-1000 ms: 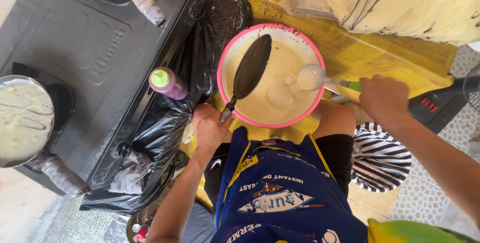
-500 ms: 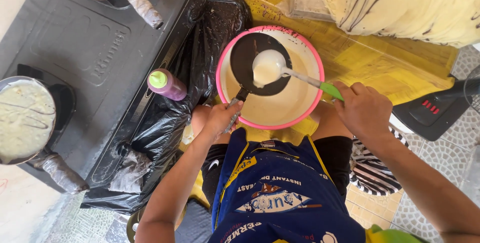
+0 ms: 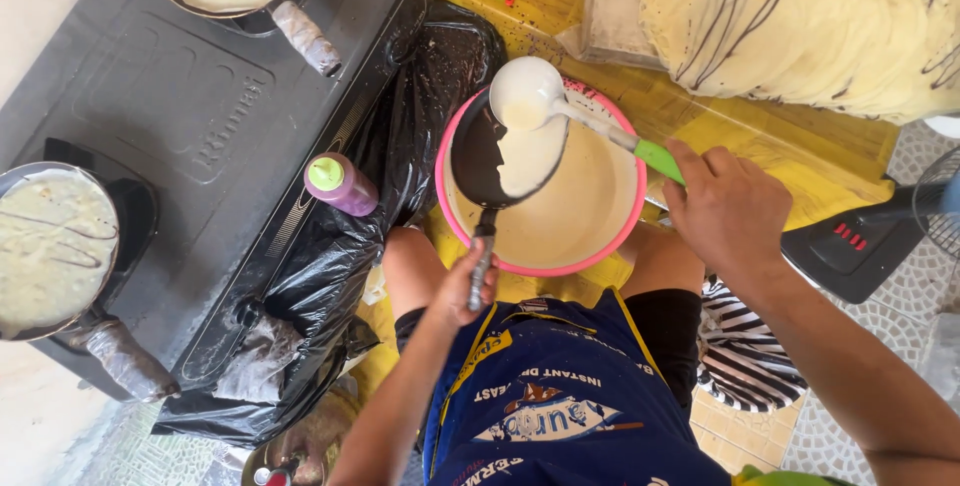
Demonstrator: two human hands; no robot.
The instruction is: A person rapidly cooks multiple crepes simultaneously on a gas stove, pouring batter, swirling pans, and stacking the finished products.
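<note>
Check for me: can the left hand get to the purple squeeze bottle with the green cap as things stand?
Probably not right away: the left hand is full, gripping the handle of the small black pan over the pink bowl. The purple squeeze bottle stands unobstructed nearby on the black stovetop.

I log a yellow wooden bench (image 3: 800, 136), patterned tile floor (image 3: 850, 446), black stove top (image 3: 190, 116), and daylight.

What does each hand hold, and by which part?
Left hand grips the small black pan by its handle; right hand holds the white ladle by its green handle end.
</note>
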